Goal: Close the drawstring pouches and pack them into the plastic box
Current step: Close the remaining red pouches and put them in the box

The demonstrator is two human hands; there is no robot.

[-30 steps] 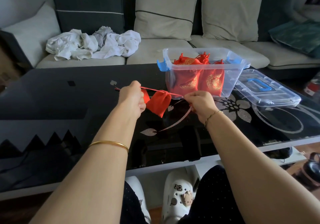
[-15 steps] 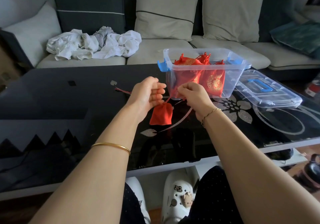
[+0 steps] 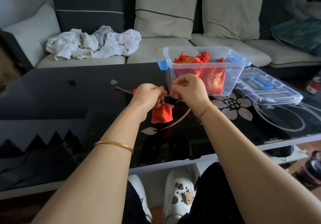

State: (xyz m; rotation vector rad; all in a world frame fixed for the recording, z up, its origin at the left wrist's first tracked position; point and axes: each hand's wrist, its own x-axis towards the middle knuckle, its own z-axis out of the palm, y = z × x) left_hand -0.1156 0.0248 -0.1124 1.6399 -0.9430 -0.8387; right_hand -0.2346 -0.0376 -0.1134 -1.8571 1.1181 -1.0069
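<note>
A small red drawstring pouch hangs just above the black glass table, its neck gathered tight. My left hand and my right hand sit close together above it, both pinching its red strings. A string end trails left over the table. Right behind my right hand stands the clear plastic box with blue latches, open, with several red pouches with gold embroidery inside.
The box's clear lid with a blue handle lies flat to the right of the box. The black glass table has a flower pattern on its right half. A sofa with cushions and a heap of white cloth lies beyond.
A second ago my hands were spread apart, pulling the strings taut. They have come together above the pouch, which now hangs down closed.
</note>
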